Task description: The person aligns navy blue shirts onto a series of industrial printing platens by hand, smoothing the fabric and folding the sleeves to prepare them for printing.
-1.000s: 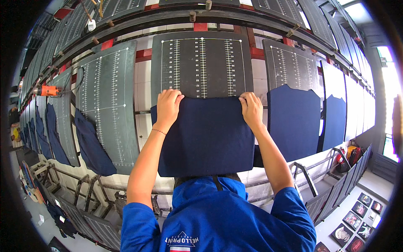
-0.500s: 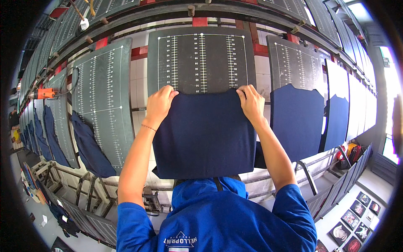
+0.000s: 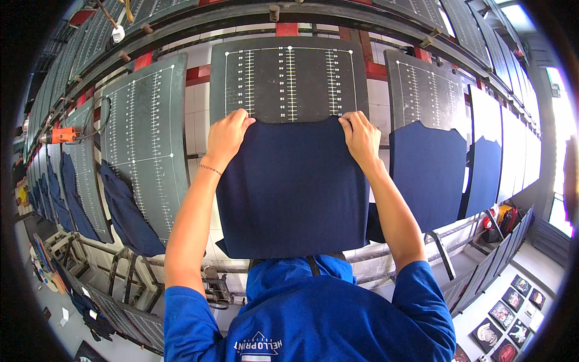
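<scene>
A dark navy shirt panel [image 3: 292, 187] with a shallow neckline covers the lower part of the grey marked board [image 3: 271, 78] in front of me. My left hand [image 3: 230, 136] pinches its upper left corner between thumb and fingers. At the upper right corner my right hand [image 3: 360, 137] grips the cloth in the same way. Between the hands the top edge runs nearly straight across the board's white ruler lines. The lower edge hangs close to my body.
To the right, another navy panel [image 3: 428, 175] lies smooth on its board. Left of me a crumpled navy cloth [image 3: 129, 211] hangs over a marked board [image 3: 145, 114]. An orange tool [image 3: 63, 135] with a cable sits farther left. A dark metal rail [image 3: 229, 25] crosses behind the boards.
Both hands have moved slightly up the board, away from me, drawing the panel's top edge with them. More of the board's lower markings are now covered.
</scene>
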Demonstrator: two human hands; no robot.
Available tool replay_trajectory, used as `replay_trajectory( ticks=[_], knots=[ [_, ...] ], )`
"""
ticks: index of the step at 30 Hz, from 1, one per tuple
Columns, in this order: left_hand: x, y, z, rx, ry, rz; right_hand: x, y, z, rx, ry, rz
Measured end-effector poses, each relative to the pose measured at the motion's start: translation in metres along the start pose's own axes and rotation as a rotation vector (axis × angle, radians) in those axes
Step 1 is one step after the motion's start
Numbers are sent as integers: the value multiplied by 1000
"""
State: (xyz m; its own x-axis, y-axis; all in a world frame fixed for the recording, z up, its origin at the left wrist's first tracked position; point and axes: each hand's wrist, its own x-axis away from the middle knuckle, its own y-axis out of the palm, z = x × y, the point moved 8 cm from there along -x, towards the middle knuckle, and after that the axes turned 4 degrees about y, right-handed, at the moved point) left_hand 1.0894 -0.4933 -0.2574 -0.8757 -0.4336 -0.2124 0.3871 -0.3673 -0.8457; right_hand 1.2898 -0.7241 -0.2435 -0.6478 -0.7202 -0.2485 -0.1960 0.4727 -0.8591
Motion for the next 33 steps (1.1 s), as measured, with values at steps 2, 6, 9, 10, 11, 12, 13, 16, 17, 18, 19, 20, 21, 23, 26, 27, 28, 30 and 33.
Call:
replay_trajectory(
  ticks=[2,6,9,10,11,12,13,16,17,18,19,20,21,23,26,27,28,30,33],
  knots=[
    [0,0,0,-5,-7,-6,-1,1,0,10,5,-2],
    [-2,-1,1,1,2,8,-2,1,0,32,18,2],
    [-2,-2,1,-16,13,25,-3,1,-2,30,13,18],
    [-2,-3,2,-24,19,31,-4,0,-3,30,9,27],
    [-2,-1,-1,-34,-21,-9,-4,2,-2,38,36,-2],
    [-1,1,-2,-43,-62,-49,-4,4,-2,46,63,-32],
    [-1,2,-2,-52,-99,-89,-4,4,-1,56,91,-58],
    [8,-21,37,-245,-49,180,-1,-5,-15,207,37,98],
    [8,-12,66,-126,21,10,3,-10,-30,186,19,144],
    [16,-7,93,-13,85,-161,6,0,-50,148,42,-109],
    [38,1,108,6,256,-119,32,11,-76,104,-185,-219],
    [49,0,128,27,425,-80,54,19,-99,61,-411,-332],
    [48,7,105,-90,316,-241,45,17,-81,184,-284,-342],
    [51,-20,23,-246,-166,26,14,-5,-10,345,65,-211],
    [98,-35,-21,-267,-280,115,37,-31,72,144,283,53],
    [124,-31,-16,-39,-288,79,65,-33,62,-46,307,-15],
    [160,-18,-16,262,-393,65,99,-39,51,-233,333,-83],
    [257,30,-19,1150,-899,82,218,-2,96,-624,765,-296],
    [372,62,-11,1520,-1313,84,359,17,92,-1295,1309,-480]
  ],
)
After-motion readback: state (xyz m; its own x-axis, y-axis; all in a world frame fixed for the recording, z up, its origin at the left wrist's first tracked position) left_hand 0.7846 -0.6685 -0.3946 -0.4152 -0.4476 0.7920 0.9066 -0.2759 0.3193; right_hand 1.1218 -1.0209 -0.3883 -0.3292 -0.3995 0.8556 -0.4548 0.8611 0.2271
